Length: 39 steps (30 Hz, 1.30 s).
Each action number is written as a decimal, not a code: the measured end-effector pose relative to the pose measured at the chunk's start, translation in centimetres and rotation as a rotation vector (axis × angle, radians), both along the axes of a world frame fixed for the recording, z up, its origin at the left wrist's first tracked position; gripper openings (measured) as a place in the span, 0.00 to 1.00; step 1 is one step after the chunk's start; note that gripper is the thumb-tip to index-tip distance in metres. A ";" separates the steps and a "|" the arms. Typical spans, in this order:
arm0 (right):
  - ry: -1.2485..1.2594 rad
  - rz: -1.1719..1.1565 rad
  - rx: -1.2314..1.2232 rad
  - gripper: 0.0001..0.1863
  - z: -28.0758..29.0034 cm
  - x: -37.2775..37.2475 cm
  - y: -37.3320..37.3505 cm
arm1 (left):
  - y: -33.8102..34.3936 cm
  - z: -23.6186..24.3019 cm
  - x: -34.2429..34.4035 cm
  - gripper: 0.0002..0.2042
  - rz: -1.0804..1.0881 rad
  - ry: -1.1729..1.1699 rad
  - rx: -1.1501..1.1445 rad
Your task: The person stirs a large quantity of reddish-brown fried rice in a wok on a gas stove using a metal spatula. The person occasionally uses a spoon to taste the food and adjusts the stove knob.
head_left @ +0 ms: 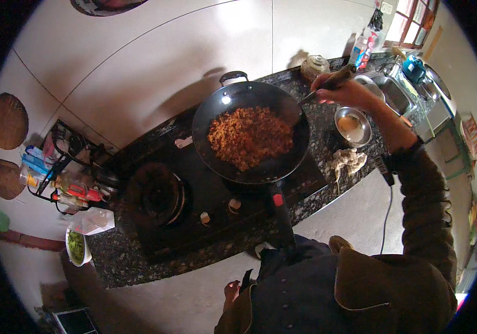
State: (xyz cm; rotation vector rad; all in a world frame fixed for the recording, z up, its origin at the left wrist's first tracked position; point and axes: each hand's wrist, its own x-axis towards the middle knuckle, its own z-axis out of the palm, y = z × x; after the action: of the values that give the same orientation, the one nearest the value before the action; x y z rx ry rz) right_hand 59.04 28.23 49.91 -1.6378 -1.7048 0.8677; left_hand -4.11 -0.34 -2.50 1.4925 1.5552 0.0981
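Note:
My right hand grips the dark handle of a spatula, whose metal blade reaches into the right side of a black wok. Reddish-brown crumbly food covers the wok's middle. The wok sits on the right burner of a black cooktop, its long handle pointing toward my body. My left hand hangs low beside my body, fingers curled near a dark strap-like object; what it holds, if anything, is unclear.
An unused burner lies left, beside a bottle rack and a bowl of chopped greens. Right are a metal bowl, a crumpled cloth, a jar, bottles and a sink. A cord hangs down.

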 end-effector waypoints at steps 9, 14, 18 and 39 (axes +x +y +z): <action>0.134 0.118 0.136 0.10 -6.2 -6.7 -0.5 | -0.6 2.4 0.2 0.10 0.214 -0.244 -0.037; -0.104 0.206 0.104 0.09 0.1 -5.6 -4.0 | 1.4 4.9 1.5 0.09 0.367 -0.477 -0.282; -0.171 0.137 0.197 0.08 1.4 -2.4 -2.8 | 2.1 7.6 3.5 0.09 0.440 -0.318 -0.294; 1.359 -0.668 0.038 0.12 -13.9 -8.9 -2.5 | 0.0 5.0 2.9 0.08 0.786 -0.490 -0.531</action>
State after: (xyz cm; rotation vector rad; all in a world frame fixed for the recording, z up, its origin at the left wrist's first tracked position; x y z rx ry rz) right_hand 50.13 25.77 36.03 -0.9635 -0.2147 1.1359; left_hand -1.19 -0.32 2.51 0.3527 1.5077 0.4314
